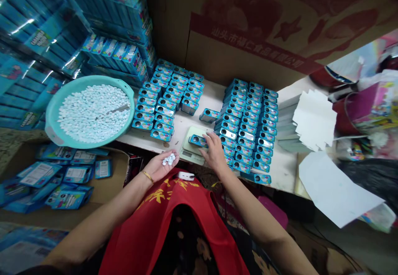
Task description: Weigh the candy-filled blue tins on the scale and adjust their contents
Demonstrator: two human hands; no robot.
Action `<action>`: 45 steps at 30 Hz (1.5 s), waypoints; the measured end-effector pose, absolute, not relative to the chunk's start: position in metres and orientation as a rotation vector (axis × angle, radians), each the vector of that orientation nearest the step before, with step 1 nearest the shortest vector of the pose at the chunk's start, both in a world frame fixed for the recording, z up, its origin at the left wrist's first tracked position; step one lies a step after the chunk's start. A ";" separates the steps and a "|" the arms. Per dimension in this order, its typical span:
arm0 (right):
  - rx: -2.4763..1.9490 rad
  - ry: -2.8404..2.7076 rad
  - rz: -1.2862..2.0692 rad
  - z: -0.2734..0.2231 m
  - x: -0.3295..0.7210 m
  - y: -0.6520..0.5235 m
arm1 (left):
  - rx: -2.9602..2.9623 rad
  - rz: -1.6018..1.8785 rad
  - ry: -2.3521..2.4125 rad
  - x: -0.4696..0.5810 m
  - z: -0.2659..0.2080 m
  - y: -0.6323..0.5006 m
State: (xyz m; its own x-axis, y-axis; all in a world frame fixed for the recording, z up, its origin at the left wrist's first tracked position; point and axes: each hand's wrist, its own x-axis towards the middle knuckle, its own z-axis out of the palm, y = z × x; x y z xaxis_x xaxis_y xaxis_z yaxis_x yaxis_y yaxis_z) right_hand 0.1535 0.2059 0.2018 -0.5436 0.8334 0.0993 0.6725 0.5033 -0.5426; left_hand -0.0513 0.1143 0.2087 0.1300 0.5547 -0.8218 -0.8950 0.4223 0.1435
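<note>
My left hand (162, 164) is palm up at the table's front edge, cupping a small heap of pale candies (168, 159). With its fingers around one end, my right hand (214, 150) grips a small blue candy box (197, 140) on a pale kitchen scale (188, 152). The box has a dark round spot on its top, and my fingers hide its right end. Just behind the scale stands another blue box (209, 115). To the left, a turquoise basin (49, 113) holds many pale candies and a utensil whose kind I cannot make out.
Rows of upright blue boxes (164, 111) stand left of the scale, and more rows (245, 130) stand right. A large cardboard carton (236, 26) rises behind. White card sheets (314, 119) are at right. Below the basin, an open carton (105, 192) contains blue packets.
</note>
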 end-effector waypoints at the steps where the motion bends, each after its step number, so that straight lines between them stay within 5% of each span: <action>1: -1.182 -2.481 0.584 0.211 0.147 0.196 | -0.423 1.092 0.946 -0.050 0.210 0.109; 6: -0.682 -2.857 0.729 0.236 0.098 0.147 | -0.386 1.022 0.904 -0.049 0.209 0.089; 13: -0.554 -2.920 0.824 0.229 0.086 0.132 | -0.488 0.933 0.886 -0.059 0.208 0.072; 25: -0.721 -2.868 0.815 0.228 0.088 0.134 | -0.398 0.943 0.958 -0.056 0.207 0.077; 45: -1.234 -1.988 0.907 0.218 0.140 0.224 | -0.463 1.087 0.999 -0.065 0.213 0.108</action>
State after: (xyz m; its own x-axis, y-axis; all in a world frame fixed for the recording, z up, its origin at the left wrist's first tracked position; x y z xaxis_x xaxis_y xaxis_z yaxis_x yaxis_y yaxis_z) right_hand 0.1405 0.2243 0.2178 -0.3705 0.9172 0.1468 0.4901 0.3273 -0.8079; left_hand -0.0646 0.1083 0.2128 0.1113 0.5134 -0.8509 -0.8911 0.4306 0.1432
